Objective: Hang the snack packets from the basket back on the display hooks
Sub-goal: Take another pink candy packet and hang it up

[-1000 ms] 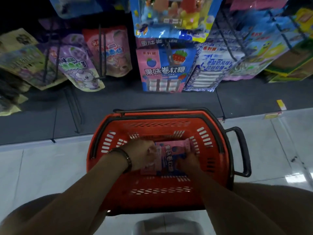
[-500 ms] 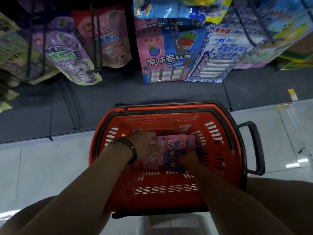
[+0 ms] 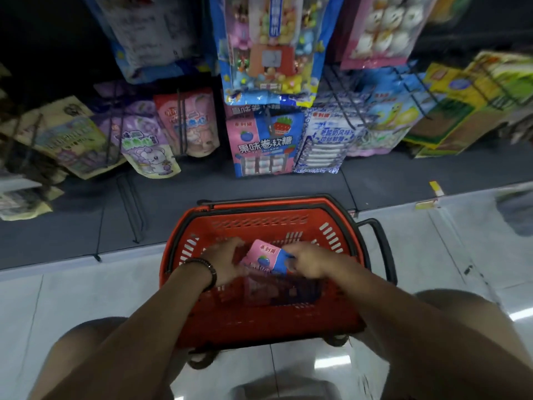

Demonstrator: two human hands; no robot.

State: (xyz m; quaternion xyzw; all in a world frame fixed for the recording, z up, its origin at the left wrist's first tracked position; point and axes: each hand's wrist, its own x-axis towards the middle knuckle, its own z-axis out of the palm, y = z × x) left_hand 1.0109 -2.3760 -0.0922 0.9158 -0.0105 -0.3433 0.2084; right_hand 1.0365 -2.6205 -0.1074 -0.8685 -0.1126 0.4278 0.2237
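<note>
Packet [image 3: 264,255] tilting up over red basket's [image 3: 259,209] middle: right hand [image 3: 308,259] pinching its top edge, left hand [image 3: 227,261] alongside, grip unclear, readying it for matching packets' [image 3: 264,140] hook.

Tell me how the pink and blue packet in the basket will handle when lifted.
Probably floppy: the packet curves where the right hand pinches its top corner. Likely light, since a pinch seems enough to hold it up. Its smooth printed film may slip.
</note>
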